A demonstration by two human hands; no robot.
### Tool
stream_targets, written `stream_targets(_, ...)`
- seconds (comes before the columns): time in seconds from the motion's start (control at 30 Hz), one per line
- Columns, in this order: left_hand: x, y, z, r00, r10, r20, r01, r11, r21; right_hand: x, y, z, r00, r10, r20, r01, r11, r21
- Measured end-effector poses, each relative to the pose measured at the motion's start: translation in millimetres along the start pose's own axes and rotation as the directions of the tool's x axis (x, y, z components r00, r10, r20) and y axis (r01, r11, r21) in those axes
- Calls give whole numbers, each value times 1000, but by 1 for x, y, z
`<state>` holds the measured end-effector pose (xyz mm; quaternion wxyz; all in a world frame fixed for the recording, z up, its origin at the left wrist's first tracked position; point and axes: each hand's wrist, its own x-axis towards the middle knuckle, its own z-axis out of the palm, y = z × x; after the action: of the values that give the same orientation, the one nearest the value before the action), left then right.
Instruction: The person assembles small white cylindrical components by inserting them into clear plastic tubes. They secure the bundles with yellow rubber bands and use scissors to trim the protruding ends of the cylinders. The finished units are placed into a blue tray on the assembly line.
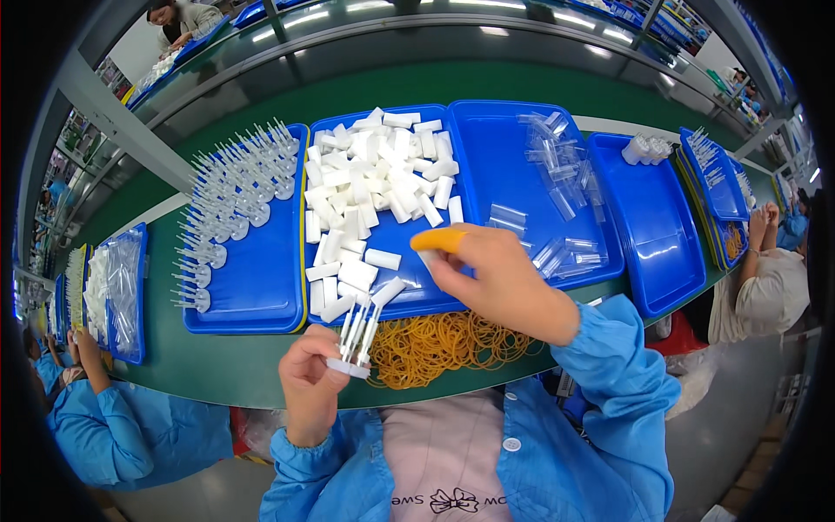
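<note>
My left hand (309, 374) is closed on the rim of a round, whitish pronged base (350, 369), whose several thin prongs point up and away from me. A white foam-like block (388, 292) sits at the tip of one prong. My right hand (500, 274), with an orange finger cot (437, 238) on one finger, is pinched over the near right part of the foam tray. A small white piece (426, 257) shows under that fingertip, mostly hidden. Many similar white blocks (374, 174) are heaped in the blue tray (417, 296) just beyond my hands.
At left, a blue tray (252, 296) holds rows of pronged bases (235, 200). A right-hand tray (487, 165) contains clear tubes (557, 165); another (661, 261) has white cylindrical pieces (648, 150). Yellow rubber bands (435, 348) lie along the table's near edge. Co-workers sit on both sides.
</note>
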<state>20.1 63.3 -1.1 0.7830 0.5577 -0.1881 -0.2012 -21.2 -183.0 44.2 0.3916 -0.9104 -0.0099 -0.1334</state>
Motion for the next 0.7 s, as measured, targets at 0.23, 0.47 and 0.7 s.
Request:
stream_targets(0.23, -5, -5, 8, 950, 36, 311, -54, 997, 51, -54, -10, -3, 905, 389, -175, -44, 493, 869)
stream_targets(0.47, -2, -5, 37, 899, -164, 407, 154, 986, 58, -66, -1, 22, 828, 550, -110, 27, 157, 987)
stream_targets(0.7, 1, -7, 39, 898, -136, 418, 138, 990, 25, -66, -1, 21, 834, 540, -116, 8, 198, 980)
